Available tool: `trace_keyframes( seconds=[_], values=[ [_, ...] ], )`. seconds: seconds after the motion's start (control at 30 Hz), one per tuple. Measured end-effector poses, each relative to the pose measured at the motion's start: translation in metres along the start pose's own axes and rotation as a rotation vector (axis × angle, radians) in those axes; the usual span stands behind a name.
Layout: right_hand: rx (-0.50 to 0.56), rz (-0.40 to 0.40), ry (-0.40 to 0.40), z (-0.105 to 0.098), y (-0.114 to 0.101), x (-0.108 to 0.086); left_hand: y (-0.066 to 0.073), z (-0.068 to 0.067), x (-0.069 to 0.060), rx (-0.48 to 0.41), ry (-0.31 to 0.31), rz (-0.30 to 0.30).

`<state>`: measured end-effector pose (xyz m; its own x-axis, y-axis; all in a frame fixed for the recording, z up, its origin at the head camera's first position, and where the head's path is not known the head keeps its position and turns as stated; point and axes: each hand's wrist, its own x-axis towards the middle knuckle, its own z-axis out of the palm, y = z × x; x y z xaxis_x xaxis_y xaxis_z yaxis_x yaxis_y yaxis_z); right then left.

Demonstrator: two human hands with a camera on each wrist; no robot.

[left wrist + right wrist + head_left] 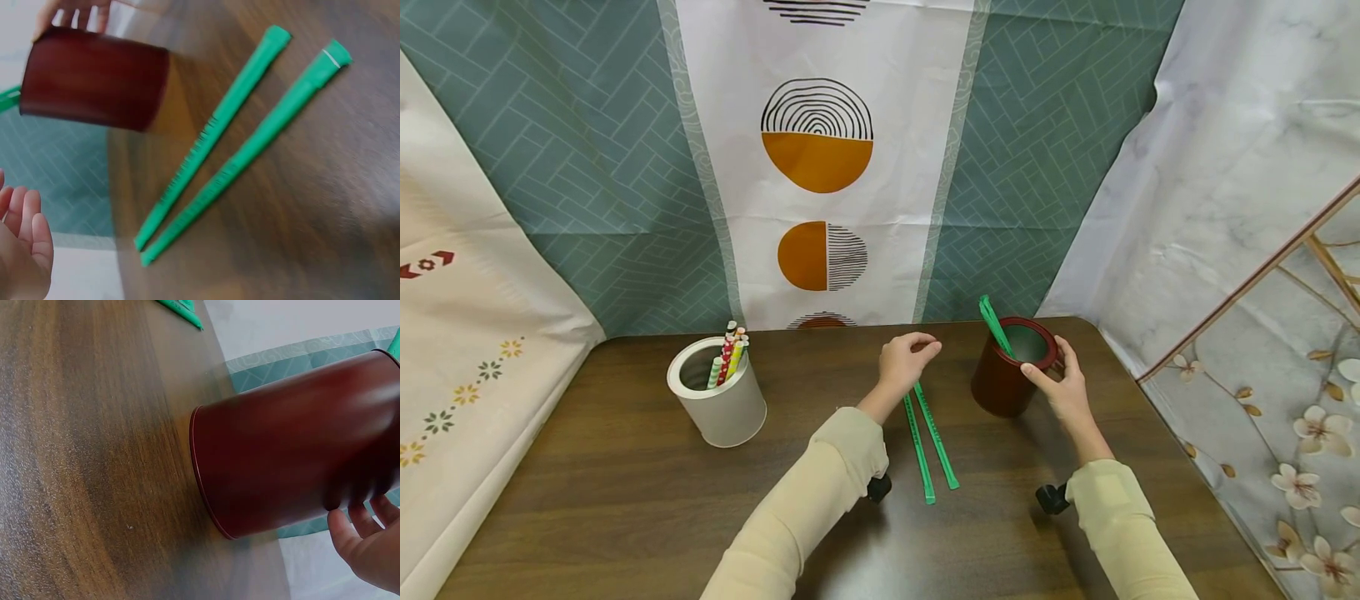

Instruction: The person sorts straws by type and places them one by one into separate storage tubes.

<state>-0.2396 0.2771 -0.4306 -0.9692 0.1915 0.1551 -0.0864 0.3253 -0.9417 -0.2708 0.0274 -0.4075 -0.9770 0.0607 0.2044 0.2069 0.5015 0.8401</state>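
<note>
Two long green wrapped straws (927, 442) with printed text lie side by side on the wooden table, converging at their far ends. Over those ends hovers my left hand (904, 364), fingers loosely bent, nothing held; the left wrist view shows it apart from the straws. My right hand (1064, 392) grips the dark red canister (1002, 385) near its rim, thumb at the front and fingers round the right side. Upright on the table, the canister has more green wrapped straws (994, 325) leaning out over its back left rim. In the right wrist view, the fingertips (340, 526) touch its wall.
A white canister (730, 417) stands at the left of the table (625, 492), with several patterned paper straws (727, 357) sticking out. Behind the table's far edge hangs a teal and white cloth (895, 275). A floral cloth (1285, 433) borders the right side.
</note>
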Motion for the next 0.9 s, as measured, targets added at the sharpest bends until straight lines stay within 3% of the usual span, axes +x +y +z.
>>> trace_keyframes(
  seconds=[0.13,0.53,0.73,0.9],
  values=[
    [0.004,-0.001,-0.002,0.000,0.001,0.000,-0.016,0.002,-0.003,0.008,0.009,-0.005],
    [0.005,0.003,0.005,-0.001,0.002,0.001,-0.054,0.018,-0.014,0.017,0.014,-0.113],
    [0.007,-0.009,0.009,0.000,0.003,0.002,-0.065,0.023,-0.019,0.076,0.012,-0.164],
    [0.006,0.005,0.007,0.000,0.002,0.001,-0.073,0.024,-0.024,0.190,0.011,-0.181]
  ],
)
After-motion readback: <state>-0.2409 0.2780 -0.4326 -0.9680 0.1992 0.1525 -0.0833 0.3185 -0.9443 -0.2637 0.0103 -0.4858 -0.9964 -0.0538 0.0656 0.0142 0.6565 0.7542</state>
